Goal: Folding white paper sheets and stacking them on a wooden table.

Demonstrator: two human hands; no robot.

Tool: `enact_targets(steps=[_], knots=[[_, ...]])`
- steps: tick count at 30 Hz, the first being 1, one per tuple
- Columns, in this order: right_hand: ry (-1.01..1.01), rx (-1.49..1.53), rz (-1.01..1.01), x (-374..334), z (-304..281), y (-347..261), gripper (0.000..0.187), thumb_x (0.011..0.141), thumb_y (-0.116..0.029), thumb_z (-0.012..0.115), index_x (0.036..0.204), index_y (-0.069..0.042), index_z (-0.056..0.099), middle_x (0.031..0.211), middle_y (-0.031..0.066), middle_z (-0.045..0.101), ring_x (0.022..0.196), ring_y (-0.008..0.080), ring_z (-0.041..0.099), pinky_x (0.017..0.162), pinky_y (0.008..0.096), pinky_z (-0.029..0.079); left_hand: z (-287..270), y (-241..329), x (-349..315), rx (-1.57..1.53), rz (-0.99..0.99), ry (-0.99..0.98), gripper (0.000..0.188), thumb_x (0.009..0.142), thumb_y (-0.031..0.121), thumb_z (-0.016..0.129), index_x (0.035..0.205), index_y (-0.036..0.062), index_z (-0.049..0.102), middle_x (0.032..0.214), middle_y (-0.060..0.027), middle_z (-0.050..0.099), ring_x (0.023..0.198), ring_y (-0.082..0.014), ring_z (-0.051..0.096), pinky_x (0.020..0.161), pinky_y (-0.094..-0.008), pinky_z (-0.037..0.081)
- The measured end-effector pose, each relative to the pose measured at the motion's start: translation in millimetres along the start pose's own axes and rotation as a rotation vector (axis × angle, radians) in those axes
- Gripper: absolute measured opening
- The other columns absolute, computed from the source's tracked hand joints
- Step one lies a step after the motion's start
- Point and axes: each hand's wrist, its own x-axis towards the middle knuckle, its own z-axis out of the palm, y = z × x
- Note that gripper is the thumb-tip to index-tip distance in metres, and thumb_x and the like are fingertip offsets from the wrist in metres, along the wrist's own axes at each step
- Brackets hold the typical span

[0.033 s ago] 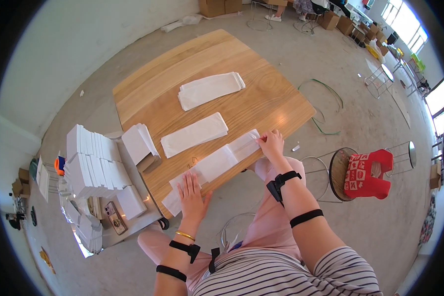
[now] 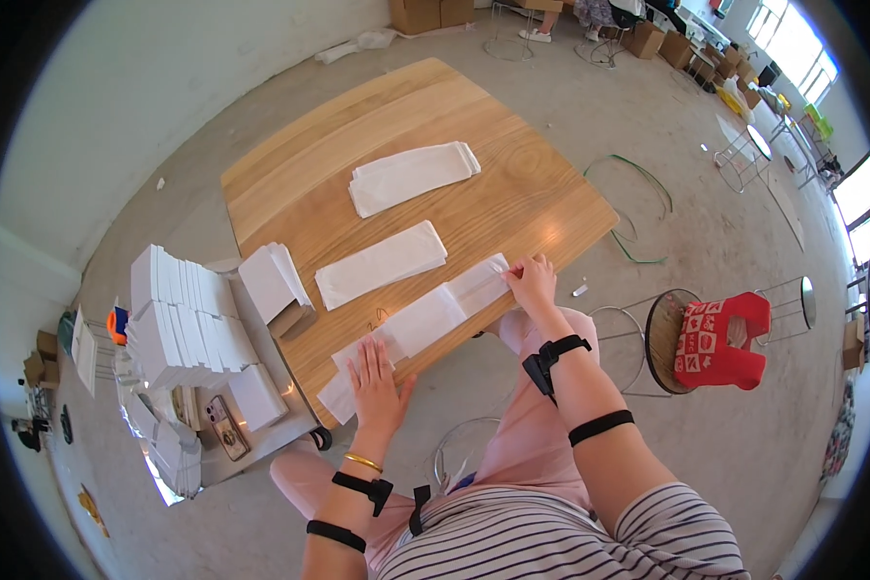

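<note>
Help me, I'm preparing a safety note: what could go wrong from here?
1. The white sheets lie along the near edge of the wooden table, with the left hand flat on them and the right hand at their right end; uneven pulling might crease them.
2. The white stack at the left stands tall and might topple if bumped.
3. The phone lies close by and could be hit if it did.

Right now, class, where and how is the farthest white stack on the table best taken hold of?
Probably near its right short end, coming from the right with the right hand, pinching across both long edges. The farthest white stack lies flat, long and narrow; bare table borders that end, and its layers look uneven there, so gather them together.
</note>
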Motion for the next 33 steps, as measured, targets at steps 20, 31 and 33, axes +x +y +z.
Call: enact_targets(steps=[20,31,33], knots=[[-0.114,0.314,-0.442,-38.0,-15.4,-94.5,0.021,0.076,-0.009,0.070,0.089,-0.008,0.054,0.076,0.0109,0.063,0.076,0.0328,0.063,0.067,0.0450,0.047,-10.1,72.9,75.4,-0.221,0.252,0.182,0.084,0.095,0.045,0.055,0.153,-0.0058,0.021,0.161,-0.0223,0.021,0.150,-0.0348,0.018,0.121,-0.0552,0.008],[-0.314,0.176,-0.617,-97.7,48.5,-123.4,0.021,0.077,-0.008,0.068,0.090,-0.009,0.051,0.079,0.0077,0.063,0.081,0.0296,0.063,0.075,0.0419,0.042,-28.5,23.8,-30.7,-0.243,0.081,0.107,0.075,0.092,0.032,0.061,0.150,-0.0043,0.028,0.158,-0.0199,0.030,0.149,-0.0356,0.022,0.120,-0.0579,0.007],[-0.340,0.176,-0.623,-99.0,45.1,-123.0,0.021,0.078,-0.009,0.068,0.091,-0.009,0.051,0.079,0.0076,0.063,0.081,0.0291,0.063,0.075,0.0418,0.042,-28.9,23.0,-34.0,-0.263,0.086,0.136,0.075,0.091,0.030,0.062,0.150,-0.0035,0.029,0.157,-0.0197,0.031,0.149,-0.0355,0.023,0.120,-0.0580,0.007]])
